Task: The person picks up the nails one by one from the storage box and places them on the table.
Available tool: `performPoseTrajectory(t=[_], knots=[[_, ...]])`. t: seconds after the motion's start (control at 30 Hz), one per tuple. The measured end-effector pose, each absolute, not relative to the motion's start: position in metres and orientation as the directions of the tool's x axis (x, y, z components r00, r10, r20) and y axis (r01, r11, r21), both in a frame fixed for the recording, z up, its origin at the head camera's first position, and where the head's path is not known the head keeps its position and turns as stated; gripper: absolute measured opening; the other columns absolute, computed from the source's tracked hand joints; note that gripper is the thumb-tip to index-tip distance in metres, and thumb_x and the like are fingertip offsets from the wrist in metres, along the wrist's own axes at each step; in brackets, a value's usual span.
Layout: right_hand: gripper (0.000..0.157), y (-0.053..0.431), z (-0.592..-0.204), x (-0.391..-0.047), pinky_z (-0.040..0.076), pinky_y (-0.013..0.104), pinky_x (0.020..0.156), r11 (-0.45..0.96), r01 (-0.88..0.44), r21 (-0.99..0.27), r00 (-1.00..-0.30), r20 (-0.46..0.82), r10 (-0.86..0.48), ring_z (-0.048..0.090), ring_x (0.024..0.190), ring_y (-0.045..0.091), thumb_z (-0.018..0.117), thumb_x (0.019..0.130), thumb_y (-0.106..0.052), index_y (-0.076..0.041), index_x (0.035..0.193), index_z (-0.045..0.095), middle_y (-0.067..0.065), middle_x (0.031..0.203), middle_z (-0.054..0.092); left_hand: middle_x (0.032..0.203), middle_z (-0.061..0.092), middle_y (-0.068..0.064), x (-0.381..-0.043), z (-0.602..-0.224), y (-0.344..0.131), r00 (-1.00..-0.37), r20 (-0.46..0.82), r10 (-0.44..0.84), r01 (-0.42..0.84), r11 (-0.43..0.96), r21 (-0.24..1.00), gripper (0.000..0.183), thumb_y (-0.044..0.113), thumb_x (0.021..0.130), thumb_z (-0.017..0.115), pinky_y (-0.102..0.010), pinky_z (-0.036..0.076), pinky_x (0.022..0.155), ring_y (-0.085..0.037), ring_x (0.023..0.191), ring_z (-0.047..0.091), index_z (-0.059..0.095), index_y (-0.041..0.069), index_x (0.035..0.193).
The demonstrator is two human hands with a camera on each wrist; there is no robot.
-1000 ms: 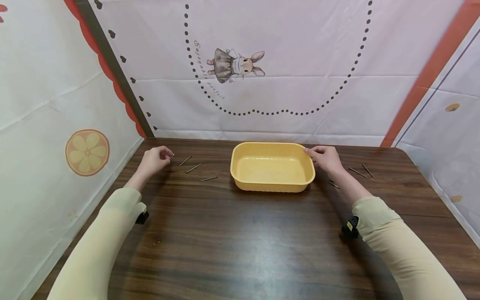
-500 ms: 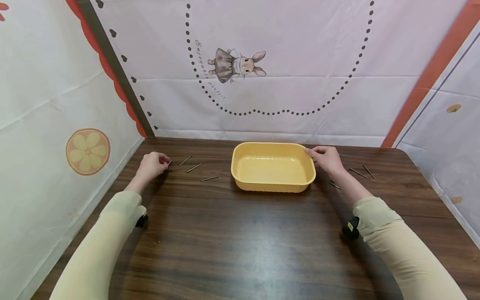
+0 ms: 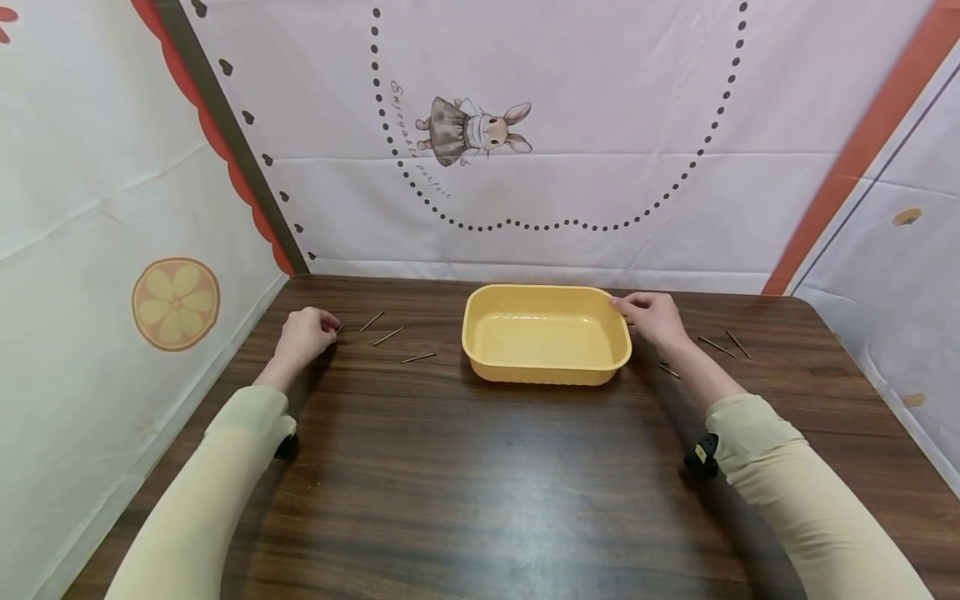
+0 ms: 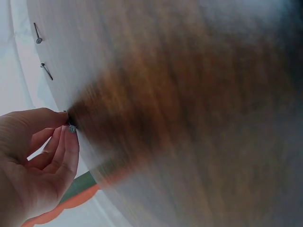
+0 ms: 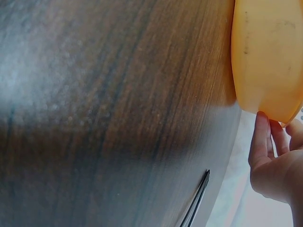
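Note:
At the left end of the table, my left hand [image 3: 306, 335] pinches a nail between thumb and fingertips, low over the wood. The left wrist view shows the round head of that nail [image 4: 72, 128] poking out at the fingertips; most of its shank is hidden. My right hand [image 3: 654, 319] holds the right end of a yellow plastic basin [image 3: 543, 375], thumb on the rim and fingers against the outer wall. The basin's inside shows no contents. Beside the left hand lie three loose nails, the nearest nail [image 3: 371, 321] slanting.
Right of the basin, several more nails [image 3: 717, 346] lie on the dark wooden table [image 3: 480, 483], some near the right forearm. A printed cloth [image 3: 585, 192] hangs behind the table and along both sides.
My left hand has come down and slightly nearer with the nail, which was held higher a second ago. The right hand and the basin have stayed in place.

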State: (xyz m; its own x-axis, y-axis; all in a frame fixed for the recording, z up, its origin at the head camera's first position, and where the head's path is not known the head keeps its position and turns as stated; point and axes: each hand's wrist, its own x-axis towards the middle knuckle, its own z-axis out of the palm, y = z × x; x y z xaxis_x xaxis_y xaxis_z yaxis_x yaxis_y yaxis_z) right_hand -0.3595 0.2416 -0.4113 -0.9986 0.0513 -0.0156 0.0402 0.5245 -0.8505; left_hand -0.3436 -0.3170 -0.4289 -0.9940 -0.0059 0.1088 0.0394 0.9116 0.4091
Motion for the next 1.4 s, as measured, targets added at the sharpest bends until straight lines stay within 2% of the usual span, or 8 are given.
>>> performPoseTrajectory(t=[0.1,0.33,0.63,0.87,0.93,1.17,1.4], knots=[[0.048,0.242,-0.41,-0.359,0.061,0.02,0.068,0.528,0.041,-0.848,-0.999,-0.019,0.047,0.061,0.066,-0.006,0.061,0.097,-0.04,0.005,0.114,0.068,0.02,0.113,0.065,0.096,0.073,-0.021,-0.343,-0.428,-0.316,-0.993,0.119,-0.005,0.043,0.916,0.399,0.025,0.003,0.089,0.058,-0.044,0.054,0.07,-0.032,0.083,0.066,0.073,-0.002,0.108],[0.049,0.243,-0.407,-0.358,0.058,0.015,0.065,0.511,0.023,-0.859,-1.0,-0.012,0.025,0.062,0.067,-0.007,0.061,0.097,-0.04,0.006,0.114,0.068,0.021,0.114,0.066,0.097,0.073,-0.022,-0.342,-0.428,-0.314,-0.991,0.134,-0.021,0.034,0.918,0.396,0.024,0.003,0.09,0.059,-0.047,0.055,0.07,-0.035,0.085,0.067,0.074,-0.002,0.108],[0.049,0.242,-0.407,-0.361,0.061,0.02,0.069,0.529,0.042,-0.847,-0.999,-0.023,0.043,0.063,0.068,-0.005,0.061,0.096,-0.042,0.003,0.114,0.069,0.016,0.113,0.067,0.1,0.074,-0.021,-0.344,-0.426,-0.313,-0.994,0.105,-0.026,0.017,0.924,0.383,0.025,0.008,0.091,0.062,-0.05,0.055,0.076,-0.036,0.089,0.068,0.073,-0.001,0.111],[0.049,0.242,-0.405,-0.361,0.059,0.018,0.067,0.543,0.054,-0.838,-0.998,-0.035,0.045,0.062,0.068,-0.005,0.061,0.096,-0.042,0.002,0.115,0.069,0.021,0.117,0.066,0.103,0.074,-0.019,-0.343,-0.419,-0.31,-0.999,0.035,-0.037,-0.023,0.939,0.343,0.035,0.024,0.092,0.067,-0.038,0.053,0.062,-0.023,0.074,0.069,0.07,0.002,0.118],[0.05,0.242,-0.404,-0.36,0.06,0.019,0.068,0.544,0.056,-0.838,-0.998,-0.038,0.045,0.062,0.069,-0.005,0.06,0.096,-0.043,0.002,0.115,0.069,0.021,0.118,0.066,0.103,0.074,-0.019,-0.344,-0.418,-0.31,-0.999,0.025,-0.039,-0.028,0.94,0.339,0.038,0.027,0.092,0.067,-0.038,0.053,0.061,-0.021,0.072,0.069,0.069,0.001,0.119],[0.049,0.242,-0.405,-0.358,0.062,0.025,0.074,0.544,0.064,-0.836,-0.998,-0.044,0.05,0.062,0.069,-0.004,0.06,0.097,-0.042,0.002,0.116,0.069,0.021,0.118,0.066,0.104,0.073,-0.021,-0.344,-0.415,-0.309,-0.999,0.007,-0.034,-0.03,0.945,0.327,0.044,0.033,0.092,0.065,-0.051,0.055,0.077,-0.031,0.087,0.069,0.068,-0.002,0.119],[0.047,0.241,-0.407,-0.357,0.063,0.027,0.075,0.534,0.06,-0.844,-0.998,-0.04,0.049,0.062,0.068,-0.005,0.061,0.096,-0.04,0.003,0.115,0.069,0.018,0.112,0.068,0.109,0.072,-0.023,-0.341,-0.412,-0.308,-0.999,-0.027,-0.043,-0.05,0.947,0.317,0.049,0.036,0.092,0.065,-0.054,0.055,0.081,-0.037,0.095,0.067,0.067,-0.003,0.12]])
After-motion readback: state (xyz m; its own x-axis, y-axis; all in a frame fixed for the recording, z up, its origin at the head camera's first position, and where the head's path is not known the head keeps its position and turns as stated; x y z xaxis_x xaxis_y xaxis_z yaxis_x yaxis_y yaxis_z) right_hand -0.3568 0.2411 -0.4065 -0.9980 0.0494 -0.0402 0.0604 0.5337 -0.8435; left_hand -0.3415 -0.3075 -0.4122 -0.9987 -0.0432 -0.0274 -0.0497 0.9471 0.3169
